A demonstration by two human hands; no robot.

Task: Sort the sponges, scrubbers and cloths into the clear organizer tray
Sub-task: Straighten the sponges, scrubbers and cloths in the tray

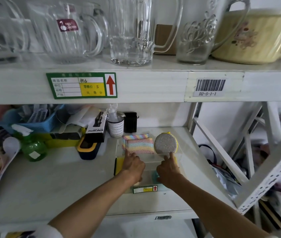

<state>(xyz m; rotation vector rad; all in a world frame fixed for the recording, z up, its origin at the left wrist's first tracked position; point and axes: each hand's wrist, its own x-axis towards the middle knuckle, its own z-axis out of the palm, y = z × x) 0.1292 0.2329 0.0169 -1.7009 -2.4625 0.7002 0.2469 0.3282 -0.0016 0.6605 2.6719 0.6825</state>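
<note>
Your left hand [133, 164] reached into the clear plastic organizer tray [179, 156] on the white lower shelf [67, 177], fingers loosely curled, one fingertip touching the pastel rainbow-striped rectangular mesh scrubber [140, 146]. Your right hand [168, 169] was also loosely curled, holding nothing, index finger extended toward the round glittery silver scrubber with a yellow loop [166, 143] at one o'clock from it. The two scrubbers lay side by side in the tray's far compartments. A yellow sponge with a dark edge [118, 164] sat at nine o'clock from your left hand.
</note>
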